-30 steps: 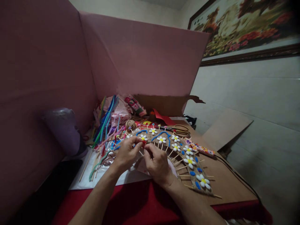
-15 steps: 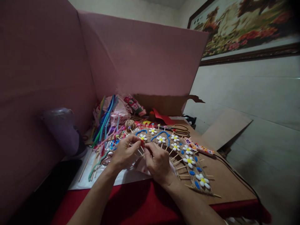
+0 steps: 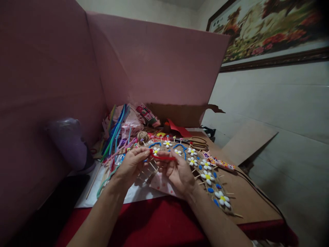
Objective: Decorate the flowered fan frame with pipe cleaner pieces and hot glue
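Note:
Between my hands runs a red pipe cleaner (image 3: pixel 166 157). My left hand (image 3: pixel 132 164) pinches one end of it, where it looks bunched or curled. My right hand (image 3: pixel 178 171) is closed around the other end, the strand lying across its fingers. Just behind them curves an arch wrapped in twine (image 3: pixel 189 168), set with white flowers (image 3: pixel 207 176) with yellow centres, blue ovals (image 3: pixel 210 189) and a bent blue strand (image 3: pixel 180 146). Thin wooden sticks stick out along its edges, some tipped with coloured balls. My hands hide part of the arch's left side.
Pipe cleaners (image 3: pixel 115 133) in several colours lie at the left, near a twine ball (image 3: pixel 142 136). Scissors (image 3: pixel 197 142) rest behind the arch. A flower-patterned glue gun (image 3: pixel 218 162) with a black cord lies on brown board (image 3: pixel 252 202). A wrapped purple bundle (image 3: pixel 70 145) stands far left.
My hands have drawn slightly apart and the right has turned palm up. A length of the red pipe cleaner now shows between them, where earlier only a small red bit was visible.

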`<state>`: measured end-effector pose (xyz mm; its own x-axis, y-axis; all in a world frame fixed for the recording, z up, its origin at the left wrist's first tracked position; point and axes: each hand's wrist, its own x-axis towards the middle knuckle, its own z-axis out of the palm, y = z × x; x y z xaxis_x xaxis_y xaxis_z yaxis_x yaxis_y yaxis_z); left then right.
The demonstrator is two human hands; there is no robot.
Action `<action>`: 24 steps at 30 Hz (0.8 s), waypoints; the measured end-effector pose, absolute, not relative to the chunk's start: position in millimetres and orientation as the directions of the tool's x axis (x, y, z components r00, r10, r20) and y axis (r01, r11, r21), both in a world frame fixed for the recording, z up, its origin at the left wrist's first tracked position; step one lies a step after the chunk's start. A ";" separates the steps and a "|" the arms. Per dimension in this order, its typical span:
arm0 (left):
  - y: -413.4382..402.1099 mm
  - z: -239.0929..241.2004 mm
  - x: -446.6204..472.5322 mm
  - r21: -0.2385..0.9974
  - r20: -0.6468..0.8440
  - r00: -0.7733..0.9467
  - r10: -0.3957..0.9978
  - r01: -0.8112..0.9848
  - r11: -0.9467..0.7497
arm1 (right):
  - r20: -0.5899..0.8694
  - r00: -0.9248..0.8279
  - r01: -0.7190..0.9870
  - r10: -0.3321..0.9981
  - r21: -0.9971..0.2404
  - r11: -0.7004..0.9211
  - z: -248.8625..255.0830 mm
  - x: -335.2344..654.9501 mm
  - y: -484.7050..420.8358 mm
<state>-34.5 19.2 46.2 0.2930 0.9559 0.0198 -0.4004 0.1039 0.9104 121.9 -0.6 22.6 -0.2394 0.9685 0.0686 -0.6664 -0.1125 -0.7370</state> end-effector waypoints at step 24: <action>18.7 34.4 -26.4 0.634 0.595 0.304 0.744 0.393 -0.667 | 0.305 0.159 -0.056 0.939 -0.947 0.317 13.5 112.8 -1.5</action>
